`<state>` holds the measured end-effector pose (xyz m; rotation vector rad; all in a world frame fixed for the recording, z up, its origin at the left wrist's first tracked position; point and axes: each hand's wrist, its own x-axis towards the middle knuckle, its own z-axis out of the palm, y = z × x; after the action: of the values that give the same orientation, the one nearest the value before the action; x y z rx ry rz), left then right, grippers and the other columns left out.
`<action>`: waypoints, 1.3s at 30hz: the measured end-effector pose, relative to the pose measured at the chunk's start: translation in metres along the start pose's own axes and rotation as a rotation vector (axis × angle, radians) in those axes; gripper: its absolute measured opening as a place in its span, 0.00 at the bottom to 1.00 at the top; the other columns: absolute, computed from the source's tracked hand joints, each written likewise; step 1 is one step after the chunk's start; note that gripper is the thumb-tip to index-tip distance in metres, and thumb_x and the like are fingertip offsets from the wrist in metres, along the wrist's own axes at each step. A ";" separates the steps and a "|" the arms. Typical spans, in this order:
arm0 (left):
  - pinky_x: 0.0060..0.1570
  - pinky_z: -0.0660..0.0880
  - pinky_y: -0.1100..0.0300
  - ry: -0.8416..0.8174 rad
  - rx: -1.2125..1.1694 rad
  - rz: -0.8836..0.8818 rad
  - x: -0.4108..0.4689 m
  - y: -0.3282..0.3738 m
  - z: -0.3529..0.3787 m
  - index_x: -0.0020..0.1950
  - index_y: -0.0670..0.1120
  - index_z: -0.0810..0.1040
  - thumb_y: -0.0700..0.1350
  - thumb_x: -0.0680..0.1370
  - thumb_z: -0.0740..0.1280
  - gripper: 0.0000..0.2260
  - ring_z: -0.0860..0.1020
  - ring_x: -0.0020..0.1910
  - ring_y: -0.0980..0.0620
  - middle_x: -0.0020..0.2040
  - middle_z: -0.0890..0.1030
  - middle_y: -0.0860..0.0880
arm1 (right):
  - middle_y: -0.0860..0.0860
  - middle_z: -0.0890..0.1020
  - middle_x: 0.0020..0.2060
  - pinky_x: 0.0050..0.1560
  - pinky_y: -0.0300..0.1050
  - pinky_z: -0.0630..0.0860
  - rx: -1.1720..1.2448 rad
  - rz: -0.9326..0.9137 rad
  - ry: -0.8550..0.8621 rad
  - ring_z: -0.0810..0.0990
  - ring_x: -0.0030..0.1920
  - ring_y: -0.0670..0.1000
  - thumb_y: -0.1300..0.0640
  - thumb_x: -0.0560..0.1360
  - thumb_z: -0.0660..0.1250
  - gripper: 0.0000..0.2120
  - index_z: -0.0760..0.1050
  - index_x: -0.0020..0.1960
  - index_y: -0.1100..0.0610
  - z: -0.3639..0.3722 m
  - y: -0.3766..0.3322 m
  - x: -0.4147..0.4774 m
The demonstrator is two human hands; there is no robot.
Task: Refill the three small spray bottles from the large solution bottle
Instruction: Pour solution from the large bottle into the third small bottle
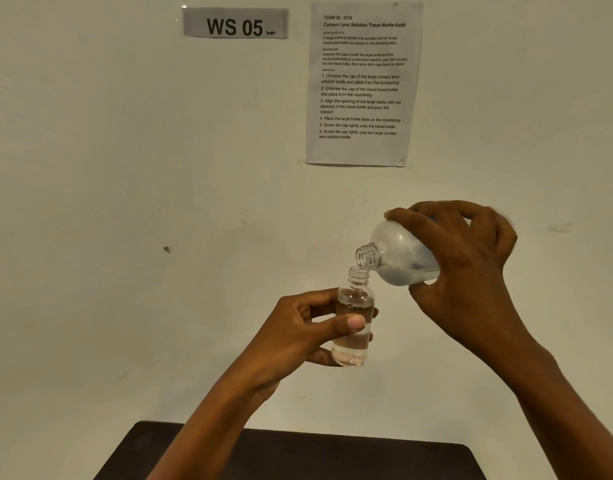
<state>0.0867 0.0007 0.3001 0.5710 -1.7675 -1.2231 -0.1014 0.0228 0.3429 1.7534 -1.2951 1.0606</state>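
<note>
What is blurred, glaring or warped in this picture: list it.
Head view: dim, warm, even light, faint shadows on the wall. Head view: the right hand on the large bottle is smeared along its upper edge; the small bottle is sharp. Head view: the sheet leans from wide-angle distortion, fine print soft. Head view: a glint on the sign's tape.

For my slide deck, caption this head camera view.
Right hand tips the uncapped large solution bottle over the open small bottle held in the left hand.
</note>
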 end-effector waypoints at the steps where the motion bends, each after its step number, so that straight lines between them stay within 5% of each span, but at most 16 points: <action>1: 0.38 0.80 0.61 0.000 0.000 0.001 0.000 0.000 0.000 0.51 0.58 0.78 0.51 0.65 0.69 0.14 0.84 0.46 0.53 0.48 0.85 0.56 | 0.51 0.76 0.56 0.60 0.42 0.48 0.001 0.003 -0.002 0.63 0.60 0.55 0.69 0.55 0.75 0.39 0.68 0.62 0.47 0.000 0.000 0.000; 8: 0.39 0.80 0.60 0.002 0.006 -0.003 0.001 -0.001 0.000 0.51 0.58 0.78 0.51 0.66 0.69 0.14 0.84 0.47 0.53 0.48 0.85 0.57 | 0.52 0.76 0.56 0.62 0.33 0.42 0.009 0.015 -0.010 0.63 0.60 0.55 0.68 0.55 0.76 0.39 0.69 0.62 0.48 0.001 0.001 0.000; 13: 0.39 0.81 0.60 0.001 0.007 -0.010 0.001 -0.002 0.000 0.51 0.58 0.78 0.51 0.66 0.68 0.14 0.84 0.47 0.53 0.49 0.84 0.56 | 0.51 0.76 0.56 0.59 0.41 0.45 0.000 0.010 -0.017 0.63 0.60 0.55 0.68 0.55 0.76 0.39 0.69 0.62 0.47 0.002 0.001 0.000; 17: 0.40 0.81 0.60 0.000 0.004 -0.013 0.001 -0.003 -0.001 0.51 0.57 0.78 0.51 0.66 0.68 0.14 0.84 0.47 0.52 0.50 0.84 0.55 | 0.52 0.76 0.56 0.61 0.33 0.42 0.005 0.011 -0.017 0.63 0.59 0.55 0.68 0.55 0.77 0.38 0.71 0.62 0.50 0.004 0.002 0.000; 22: 0.40 0.81 0.59 0.000 0.003 -0.014 0.002 -0.003 -0.001 0.51 0.57 0.78 0.51 0.66 0.69 0.15 0.84 0.47 0.52 0.50 0.84 0.55 | 0.51 0.76 0.56 0.59 0.43 0.47 -0.008 0.001 -0.011 0.63 0.60 0.55 0.67 0.55 0.76 0.39 0.69 0.62 0.47 0.005 0.002 0.000; 39: 0.40 0.81 0.59 0.006 0.007 -0.020 0.006 -0.006 -0.001 0.51 0.57 0.79 0.51 0.66 0.69 0.15 0.84 0.48 0.52 0.50 0.84 0.55 | 0.52 0.77 0.56 0.58 0.42 0.48 0.009 -0.005 -0.003 0.63 0.59 0.55 0.67 0.55 0.77 0.38 0.70 0.62 0.49 0.008 0.005 0.000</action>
<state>0.0839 -0.0063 0.2974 0.5974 -1.7654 -1.2277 -0.1048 0.0142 0.3396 1.7643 -1.2887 1.0628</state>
